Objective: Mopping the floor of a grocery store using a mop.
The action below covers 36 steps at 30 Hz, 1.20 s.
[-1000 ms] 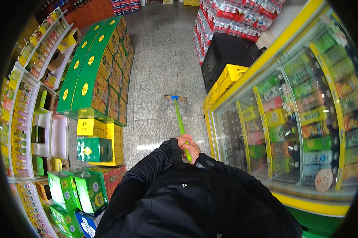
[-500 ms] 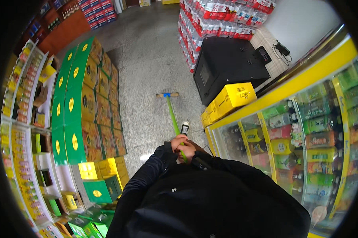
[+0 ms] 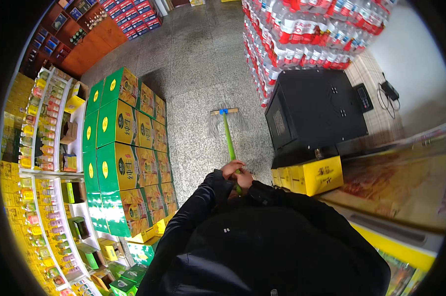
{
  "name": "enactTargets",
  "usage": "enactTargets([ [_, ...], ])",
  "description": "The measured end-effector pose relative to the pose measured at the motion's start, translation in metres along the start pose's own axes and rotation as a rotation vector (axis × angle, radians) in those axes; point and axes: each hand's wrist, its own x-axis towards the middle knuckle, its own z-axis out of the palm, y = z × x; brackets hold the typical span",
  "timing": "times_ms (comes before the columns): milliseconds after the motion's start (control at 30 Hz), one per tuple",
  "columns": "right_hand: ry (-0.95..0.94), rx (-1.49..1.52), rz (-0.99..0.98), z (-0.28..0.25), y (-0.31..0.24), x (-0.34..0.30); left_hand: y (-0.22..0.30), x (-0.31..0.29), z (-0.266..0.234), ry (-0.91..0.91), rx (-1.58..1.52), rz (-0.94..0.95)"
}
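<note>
Black jacket [image 3: 277,246], long black sleeves [image 3: 191,209], small white mark [image 3: 227,230]

Speckled grey floor [image 3: 191,106]; pale wall [image 3: 409,61]; wooden cabinet [image 3: 95,48].

String mop [image 3: 228,130]: straight green handle [image 3: 231,149], blue connector [image 3: 223,111], tan crossbar [image 3: 215,113], grey strands [image 3: 214,126]. Strands rest splayed on the speckled grey floor [image 3: 193,106]. The crossbar lies crosswise; the handle extends toward the bottom of view, angled slightly rightward.

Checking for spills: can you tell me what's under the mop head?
Speckled grey floor shows around the mop head and its strands. Whatever lies directly beneath them is covered, so a spill there can't be ruled out.
</note>
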Motion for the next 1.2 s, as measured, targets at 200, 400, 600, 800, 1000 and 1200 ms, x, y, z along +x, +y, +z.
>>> enactTargets([
  [200,-0.012,0.025,0.145,0.004,-0.074,0.057,0.073,0.042,-0.026,0.027,0.076,0.025],
  [400,0.093,0.043,0.176,0.042,-0.165,0.146,0.156,0.122,-0.101,0.013,0.32,0.131],
  [600,0.053,-0.017,0.293,0.084,-0.252,0.243,0.247,0.198,-0.183,-0.085,0.361,0.013],
  [800,0.13,-0.238,0.332,0.114,-0.299,0.312,0.337,0.195,-0.21,-0.101,0.164,-0.173],
  [1000,-0.041,-0.251,0.372,0.158,-0.346,0.386,0.368,0.243,-0.295,-0.149,0.119,0.08],
  [1200,-0.129,-0.327,0.345,0.145,-0.371,0.504,0.452,0.265,-0.347,-0.12,-0.02,0.061],
])
